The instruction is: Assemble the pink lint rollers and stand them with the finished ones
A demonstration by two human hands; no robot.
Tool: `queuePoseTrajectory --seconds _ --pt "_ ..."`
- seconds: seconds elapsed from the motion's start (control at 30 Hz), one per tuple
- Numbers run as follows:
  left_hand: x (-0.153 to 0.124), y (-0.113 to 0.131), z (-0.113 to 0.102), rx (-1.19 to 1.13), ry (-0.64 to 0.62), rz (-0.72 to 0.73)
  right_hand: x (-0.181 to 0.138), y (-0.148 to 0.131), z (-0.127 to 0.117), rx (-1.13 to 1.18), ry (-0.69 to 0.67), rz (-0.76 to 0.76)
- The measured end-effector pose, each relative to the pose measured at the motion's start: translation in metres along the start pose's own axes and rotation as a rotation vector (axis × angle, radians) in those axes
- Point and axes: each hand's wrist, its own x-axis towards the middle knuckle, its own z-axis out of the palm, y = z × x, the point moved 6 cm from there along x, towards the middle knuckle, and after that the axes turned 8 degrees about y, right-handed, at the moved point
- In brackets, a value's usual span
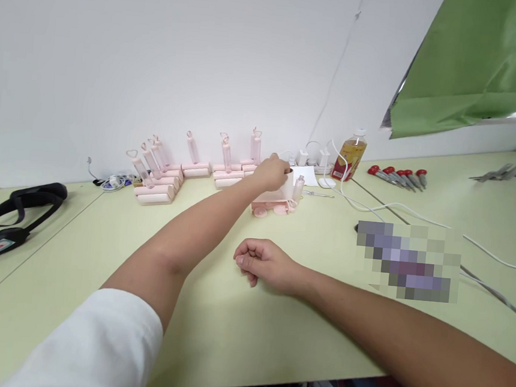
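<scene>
My left hand (pixel 272 174) reaches far across the table, its fingers bent down at the edge of a pale pink box-like item (pixel 280 192). A small dark spot shows by the fingertips; what they hold is hidden. Low at the front of that item are round pink parts (pixel 260 210). A small clear tube with a pink strap (pixel 299 188) stands against its right side. Nearer to me, my right hand (pixel 266 264) rests above the tabletop with fingers curled in and the thumb against them, and nothing shows in it.
Pink rounded cases (pixel 154 193) and upright clear pink tubes (pixel 193 147) line the wall. To the right are a drink bottle (pixel 350 156), white cables (pixel 396 205), red-handled tools (pixel 399 177) and a blurred-out object (pixel 403 263). A black strap-like headset (pixel 12 220) lies left.
</scene>
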Motion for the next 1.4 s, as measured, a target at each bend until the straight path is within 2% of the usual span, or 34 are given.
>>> queuePoseTrajectory --seconds 0.1,0.17,0.27,0.33,0.43,0.6,0.73,0.93,1.13,1.23,1.4 --pt "0.001 -0.01 -0.015 -0.044 0.091 -0.031 0.004 -0.009 -0.018 -0.262 0.159 -0.103" --pt "-0.001 -0.017 -0.035 -0.138 0.217 -0.055 0.008 -0.019 -0.039 -0.521 0.321 -0.178" --pt "-0.021 -0.025 -0.069 -0.328 0.412 -0.083 0.015 -0.025 -0.071 -0.863 0.466 -0.161" --pt "-0.047 -0.029 -0.084 -0.425 0.45 -0.086 0.021 -0.023 -0.085 -0.988 0.467 -0.105" --pt "-0.105 -0.035 -0.094 -0.478 0.472 -0.137 0.029 -0.017 -0.089 -1.109 0.4 -0.031" --pt "-0.204 -0.027 -0.078 -0.463 0.317 -0.097 0.035 -0.01 -0.075 -1.271 0.32 0.143" --pt "-0.246 -0.024 -0.072 -0.406 0.311 -0.058 0.031 -0.013 -0.067 -1.323 0.329 0.125" --pt "-0.254 -0.035 -0.074 -0.402 0.431 -0.013 0.012 -0.016 -0.054 -1.293 0.275 -0.005" --pt "-0.251 -0.037 -0.069 -0.44 0.417 0.021 0.005 -0.019 -0.039 -1.208 0.23 -0.122" --pt "-0.252 -0.038 -0.062 -0.524 0.358 -0.029 0.007 -0.022 -0.033 -1.171 0.181 -0.183" --pt "-0.253 -0.045 -0.042 -0.62 0.137 -0.254 0.006 -0.026 -0.029 -1.118 0.126 -0.288"
